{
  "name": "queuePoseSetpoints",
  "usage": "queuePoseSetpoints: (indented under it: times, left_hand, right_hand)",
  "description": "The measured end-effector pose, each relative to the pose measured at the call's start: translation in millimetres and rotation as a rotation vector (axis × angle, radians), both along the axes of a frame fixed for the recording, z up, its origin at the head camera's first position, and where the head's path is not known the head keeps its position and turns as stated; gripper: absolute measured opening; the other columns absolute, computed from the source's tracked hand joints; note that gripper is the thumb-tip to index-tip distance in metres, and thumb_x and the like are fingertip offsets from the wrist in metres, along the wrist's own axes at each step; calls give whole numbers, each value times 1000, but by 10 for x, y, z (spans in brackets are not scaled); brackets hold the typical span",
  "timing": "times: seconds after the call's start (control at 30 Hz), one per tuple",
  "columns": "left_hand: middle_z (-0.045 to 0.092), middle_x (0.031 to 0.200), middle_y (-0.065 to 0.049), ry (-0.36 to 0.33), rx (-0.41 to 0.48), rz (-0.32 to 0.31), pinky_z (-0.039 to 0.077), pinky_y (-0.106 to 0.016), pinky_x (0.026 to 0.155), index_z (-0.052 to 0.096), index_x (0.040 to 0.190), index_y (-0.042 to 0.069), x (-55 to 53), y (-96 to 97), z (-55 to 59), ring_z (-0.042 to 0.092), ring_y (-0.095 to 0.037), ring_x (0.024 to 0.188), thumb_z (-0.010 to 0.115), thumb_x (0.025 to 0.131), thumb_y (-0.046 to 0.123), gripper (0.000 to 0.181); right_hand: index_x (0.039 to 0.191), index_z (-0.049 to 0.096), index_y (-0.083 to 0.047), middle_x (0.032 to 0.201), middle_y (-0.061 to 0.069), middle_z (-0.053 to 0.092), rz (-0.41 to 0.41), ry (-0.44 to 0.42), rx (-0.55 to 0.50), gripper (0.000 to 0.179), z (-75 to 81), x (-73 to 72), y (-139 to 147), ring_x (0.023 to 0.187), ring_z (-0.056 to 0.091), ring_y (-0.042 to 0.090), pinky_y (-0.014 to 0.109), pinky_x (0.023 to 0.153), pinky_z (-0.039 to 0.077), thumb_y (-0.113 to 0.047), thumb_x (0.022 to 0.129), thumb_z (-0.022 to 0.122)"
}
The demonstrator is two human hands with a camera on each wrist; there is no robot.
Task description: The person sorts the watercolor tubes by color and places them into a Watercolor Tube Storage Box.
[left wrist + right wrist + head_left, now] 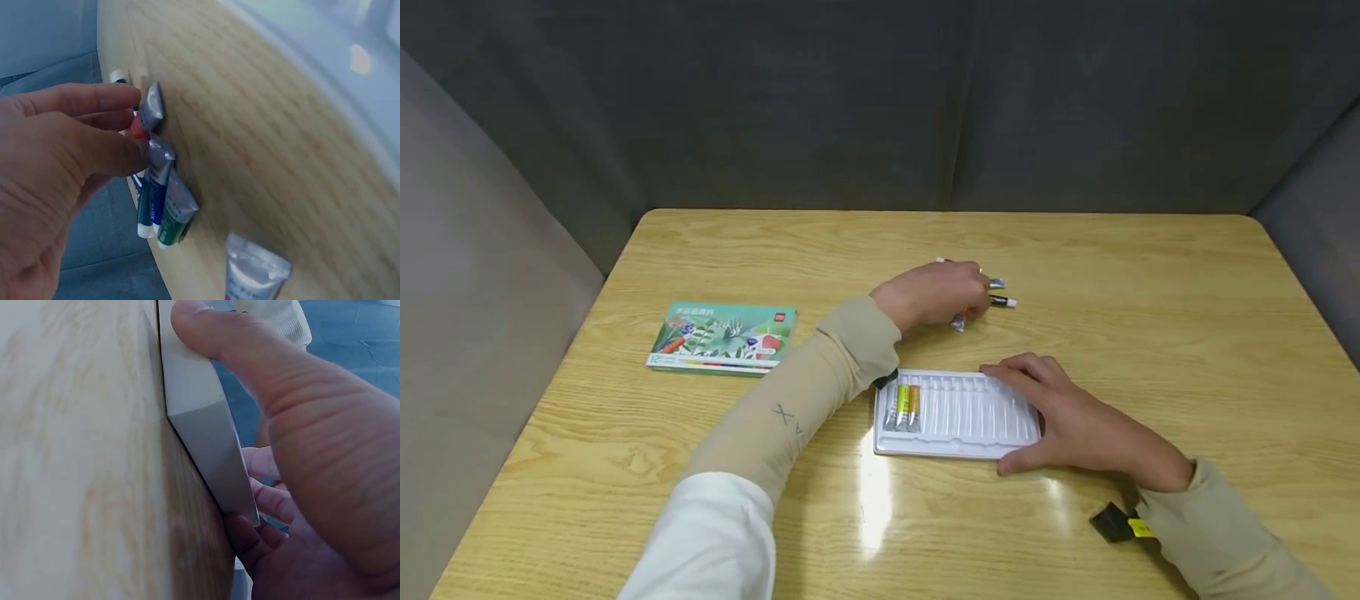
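Note:
My left hand reaches over a loose group of paint tubes behind the tray. In the left wrist view, its thumb and fingers pinch a red paint tube with a silver tail. Blue and green tubes lie just below the thumb, partly overlapping. My right hand grips the right end of a white plastic tray, thumb along the front edge and fingers at the back. At the tray's left end lie a yellow tube, an orange tube and a pale one beside them.
A green illustrated paint box lies flat on the wooden table, left of the tray. A black-capped tube pokes out right of my left hand. Another silver-tailed tube lies nearer the tray. Dark curtains stand behind the table.

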State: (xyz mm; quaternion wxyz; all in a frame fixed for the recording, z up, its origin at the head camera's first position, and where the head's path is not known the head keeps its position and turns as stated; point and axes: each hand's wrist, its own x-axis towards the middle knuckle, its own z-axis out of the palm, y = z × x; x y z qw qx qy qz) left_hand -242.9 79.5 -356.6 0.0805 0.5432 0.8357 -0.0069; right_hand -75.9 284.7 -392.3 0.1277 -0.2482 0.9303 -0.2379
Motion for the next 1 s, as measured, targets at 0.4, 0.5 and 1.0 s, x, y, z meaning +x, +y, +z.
queuePoseSetpoints:
  times: [0.4, 0.5, 1.0]
  left_hand:
    - [75, 106, 4, 37, -26, -24, 50, -25, 86, 78, 102, 16, 31, 0, 2, 59, -12, 94, 60, 104, 19, 18]
    - [76, 113, 3, 38, -11, -29, 53, -25, 91, 78, 109, 16, 29, -27, 10, 64, -14, 102, 61, 104, 17, 17]
    - [75, 119, 3, 6, 32, -55, 55, -24, 94, 78, 116, 18, 181, -205, 81, 70, -11, 104, 60, 104, 13, 21]
  right_hand:
    - [156, 45, -21, 150, 4, 44, 19, 16, -7, 109, 12, -13, -17, 138, 40, 25, 52, 107, 46, -73, 67, 83]
    - [156, 45, -21, 150, 4, 44, 18, 15, -6, 110, 8, -19, -18, 138, 40, 26, 52, 107, 46, -73, 67, 83]
    - [156, 44, -22, 150, 4, 44, 4, 1, 6, 111, -18, -50, 48, 137, 40, 26, 53, 108, 45, -76, 67, 81]
